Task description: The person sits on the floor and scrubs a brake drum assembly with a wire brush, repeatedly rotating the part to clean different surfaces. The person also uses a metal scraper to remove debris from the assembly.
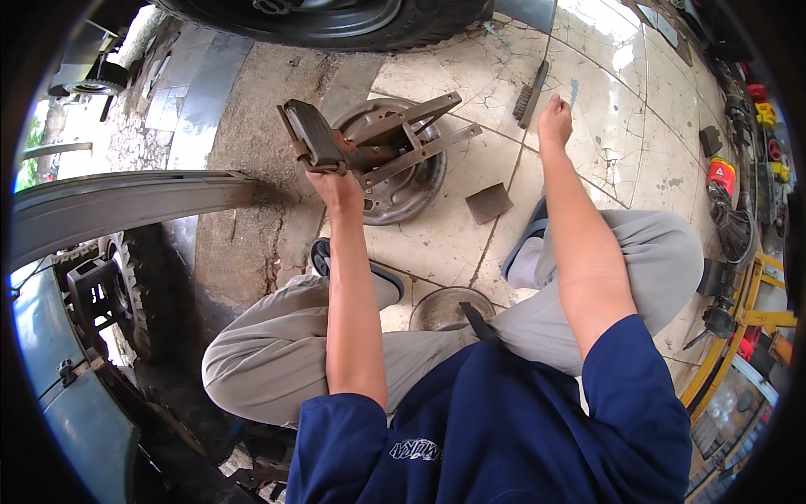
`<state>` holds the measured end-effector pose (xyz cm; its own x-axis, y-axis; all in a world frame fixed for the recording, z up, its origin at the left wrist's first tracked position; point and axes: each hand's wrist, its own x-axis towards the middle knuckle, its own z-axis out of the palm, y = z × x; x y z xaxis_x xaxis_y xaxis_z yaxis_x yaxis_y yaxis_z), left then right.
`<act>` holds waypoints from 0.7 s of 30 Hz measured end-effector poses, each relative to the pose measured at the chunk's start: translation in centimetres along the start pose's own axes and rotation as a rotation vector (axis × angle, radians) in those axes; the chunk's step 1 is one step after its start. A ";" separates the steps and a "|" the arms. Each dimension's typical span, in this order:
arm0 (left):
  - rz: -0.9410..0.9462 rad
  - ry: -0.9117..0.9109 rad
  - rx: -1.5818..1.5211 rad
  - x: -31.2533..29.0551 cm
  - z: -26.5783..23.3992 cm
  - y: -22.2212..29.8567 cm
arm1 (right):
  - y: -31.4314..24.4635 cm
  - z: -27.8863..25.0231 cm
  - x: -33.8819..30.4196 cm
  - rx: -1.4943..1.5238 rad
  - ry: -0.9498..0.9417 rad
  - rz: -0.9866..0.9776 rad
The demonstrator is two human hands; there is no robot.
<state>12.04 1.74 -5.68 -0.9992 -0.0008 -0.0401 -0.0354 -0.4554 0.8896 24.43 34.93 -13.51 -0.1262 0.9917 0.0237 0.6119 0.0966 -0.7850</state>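
Observation:
A rusty metal pedal assembly [399, 154] with a dark ribbed pad on one end and two flat bracket arms is gripped by my left hand [337, 178]. It is held over a round steel wheel disc [432, 183] on the floor; whether it touches the disc I cannot tell. My right hand [554, 124] is closed, its curled fingers hiding whatever may be in it. Beside it, apart from the hand, a dark-bristled brush [531, 94] rests on the tiles. A brownish square sheet, perhaps sandpaper [489, 203], lies between my hands, nearer my feet.
A large tyre [420, 32] stands at the far edge. On the left are a grey metal beam [126, 202] and a vehicle wheel [126, 286]. A round stool [428, 309] shows between my legs. A red can [720, 176] and a yellow frame [729, 357] line the right.

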 end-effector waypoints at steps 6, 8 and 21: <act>-0.132 -0.071 -0.078 0.7 -2.6 -0.1 | 1.9 -0.3 5.4 -0.302 -0.178 0.021; -0.159 -0.062 -0.167 1.2 -5.7 -0.7 | 1.2 0.9 5.2 -0.428 -0.266 -0.014; -0.230 -0.124 0.070 -1.9 -6.3 1.2 | 1.7 6.0 8.4 -0.497 -0.402 -0.117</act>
<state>14.04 -4.40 -7.39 -0.9593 0.2065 -0.1925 -0.2584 -0.3681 0.8931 19.75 42.89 -18.41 -0.4370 0.8728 -0.2173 0.8527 0.3250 -0.4090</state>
